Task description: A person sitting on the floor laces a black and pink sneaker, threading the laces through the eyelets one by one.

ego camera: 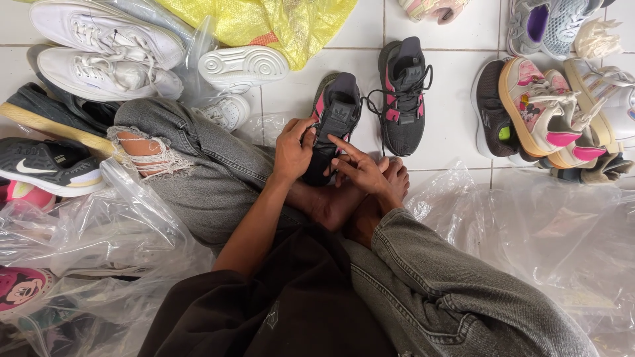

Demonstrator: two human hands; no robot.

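Seated person handles a black-and-pink sneaker at the centre of the frame.

The left hand [294, 151] has its fingers closed around the side of the black-and-pink sneaker [334, 125], which lies on the white tiled floor [450, 99] just above the crossed bare feet [360, 205]. The right hand [362, 170] rests beside the shoe's heel, fingers loosely open with the index finger pointing toward it. Its matching sneaker [405, 99] stands just to the right, apart. White sneakers [106, 56] fill the upper left; clear plastic bags [92, 231] spread lower left.
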